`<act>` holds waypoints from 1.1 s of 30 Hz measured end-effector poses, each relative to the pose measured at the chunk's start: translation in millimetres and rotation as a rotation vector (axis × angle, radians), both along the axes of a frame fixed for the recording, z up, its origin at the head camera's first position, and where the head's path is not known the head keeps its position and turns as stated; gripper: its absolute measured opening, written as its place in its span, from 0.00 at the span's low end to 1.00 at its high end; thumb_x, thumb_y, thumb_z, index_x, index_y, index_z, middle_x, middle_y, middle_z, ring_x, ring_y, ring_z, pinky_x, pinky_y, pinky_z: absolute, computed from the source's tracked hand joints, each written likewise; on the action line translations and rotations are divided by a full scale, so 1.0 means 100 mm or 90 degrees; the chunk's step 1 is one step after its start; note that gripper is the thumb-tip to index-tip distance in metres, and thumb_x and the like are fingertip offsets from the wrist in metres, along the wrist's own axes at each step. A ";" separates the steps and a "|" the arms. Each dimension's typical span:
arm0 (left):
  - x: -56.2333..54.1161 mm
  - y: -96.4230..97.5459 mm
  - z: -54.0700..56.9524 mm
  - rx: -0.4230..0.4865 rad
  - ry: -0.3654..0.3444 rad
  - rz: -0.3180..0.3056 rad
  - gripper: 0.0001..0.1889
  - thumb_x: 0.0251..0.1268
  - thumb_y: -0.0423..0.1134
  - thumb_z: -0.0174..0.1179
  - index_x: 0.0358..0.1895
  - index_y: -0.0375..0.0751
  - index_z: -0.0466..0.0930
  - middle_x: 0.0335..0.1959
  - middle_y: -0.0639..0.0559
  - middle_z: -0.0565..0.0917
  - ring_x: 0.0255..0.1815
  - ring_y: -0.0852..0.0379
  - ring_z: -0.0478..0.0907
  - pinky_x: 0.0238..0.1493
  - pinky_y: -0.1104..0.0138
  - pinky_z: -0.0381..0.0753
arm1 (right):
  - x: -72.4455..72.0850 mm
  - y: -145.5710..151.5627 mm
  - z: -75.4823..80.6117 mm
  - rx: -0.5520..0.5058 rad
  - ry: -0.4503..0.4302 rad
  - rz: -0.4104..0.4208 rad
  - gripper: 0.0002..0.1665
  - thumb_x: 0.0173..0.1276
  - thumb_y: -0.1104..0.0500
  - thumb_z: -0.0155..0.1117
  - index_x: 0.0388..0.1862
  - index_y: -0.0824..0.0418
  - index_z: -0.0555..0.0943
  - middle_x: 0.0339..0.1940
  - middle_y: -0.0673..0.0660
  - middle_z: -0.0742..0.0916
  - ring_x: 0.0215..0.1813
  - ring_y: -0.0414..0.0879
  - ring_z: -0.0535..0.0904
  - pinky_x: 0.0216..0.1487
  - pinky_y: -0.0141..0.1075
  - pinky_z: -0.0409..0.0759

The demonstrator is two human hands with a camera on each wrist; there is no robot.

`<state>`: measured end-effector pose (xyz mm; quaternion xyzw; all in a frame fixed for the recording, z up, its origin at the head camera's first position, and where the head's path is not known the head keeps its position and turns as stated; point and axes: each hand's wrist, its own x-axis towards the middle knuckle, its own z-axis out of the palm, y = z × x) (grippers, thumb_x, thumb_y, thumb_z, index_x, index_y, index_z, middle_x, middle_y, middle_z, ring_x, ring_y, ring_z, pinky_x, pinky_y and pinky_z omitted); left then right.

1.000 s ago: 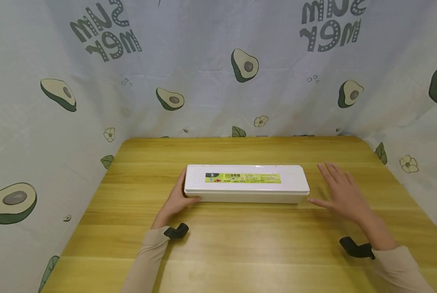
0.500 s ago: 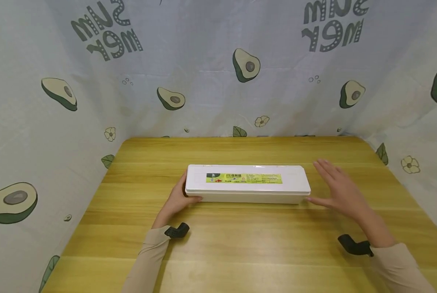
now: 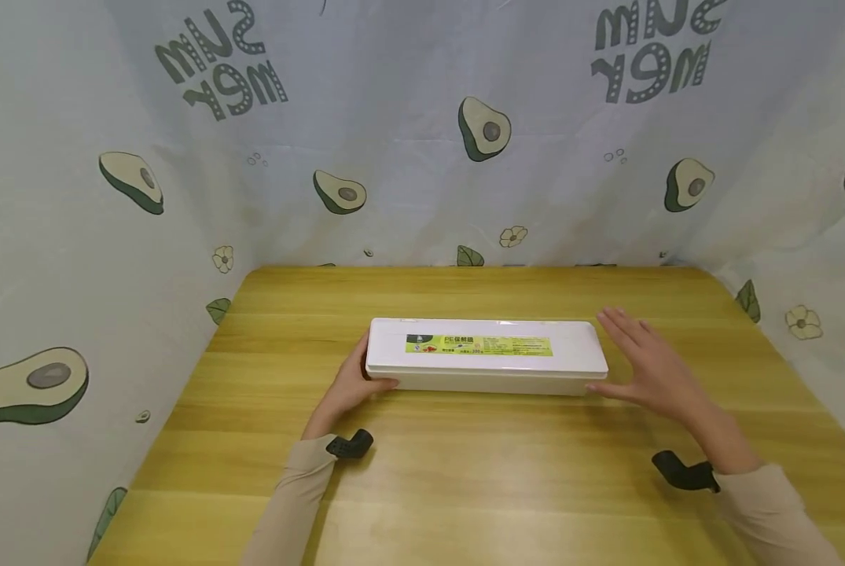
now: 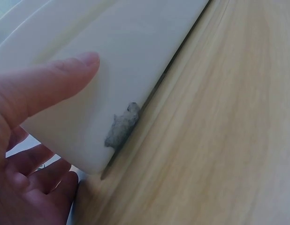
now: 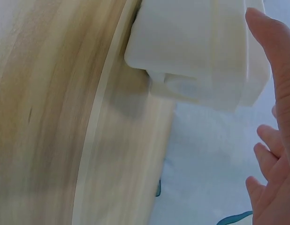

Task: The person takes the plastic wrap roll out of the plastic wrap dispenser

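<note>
Right fingers (image 3: 623, 328) have edged closer to the white box (image 3: 489, 363) labelled "PE".

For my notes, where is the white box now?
In the head view, the white box lies on the table, between the left hand at its left end and the right hand near its right.

A pale cloth (image 3: 387, 94) (avocado-printed) hangs behind a wooden table (image 3: 493, 464).
</note>
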<state>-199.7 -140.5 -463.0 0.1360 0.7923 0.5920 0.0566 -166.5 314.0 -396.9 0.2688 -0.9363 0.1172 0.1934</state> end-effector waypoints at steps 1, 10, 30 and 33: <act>0.01 0.01 0.03 0.000 -0.007 -0.002 0.56 0.48 0.32 0.71 0.76 0.49 0.40 0.75 0.44 0.55 0.74 0.44 0.54 0.73 0.49 0.53 | -0.01 -0.01 0.00 0.000 0.003 0.000 0.69 0.34 0.44 0.80 0.75 0.57 0.55 0.71 0.67 0.67 0.76 0.56 0.55 0.79 0.40 0.40; 0.01 0.02 -0.07 0.011 -0.004 -0.001 0.56 0.46 0.31 0.72 0.76 0.49 0.41 0.75 0.44 0.56 0.73 0.44 0.57 0.71 0.50 0.57 | -0.02 -0.08 0.02 0.011 0.015 0.030 0.67 0.39 0.39 0.77 0.75 0.58 0.54 0.74 0.62 0.65 0.77 0.51 0.54 0.79 0.38 0.40; -0.02 0.01 -0.01 0.019 0.009 -0.008 0.55 0.47 0.31 0.71 0.75 0.52 0.43 0.74 0.46 0.57 0.73 0.45 0.56 0.73 0.49 0.55 | -0.12 -0.30 0.08 0.045 -0.002 0.034 0.63 0.44 0.35 0.73 0.73 0.62 0.57 0.74 0.61 0.65 0.77 0.49 0.54 0.78 0.33 0.36; -0.02 0.01 -0.01 0.016 0.005 -0.006 0.55 0.46 0.31 0.71 0.75 0.52 0.42 0.75 0.46 0.57 0.73 0.46 0.57 0.73 0.50 0.55 | -0.14 -0.34 0.06 0.046 0.000 0.034 0.64 0.43 0.35 0.73 0.73 0.63 0.58 0.73 0.61 0.66 0.77 0.49 0.55 0.78 0.30 0.35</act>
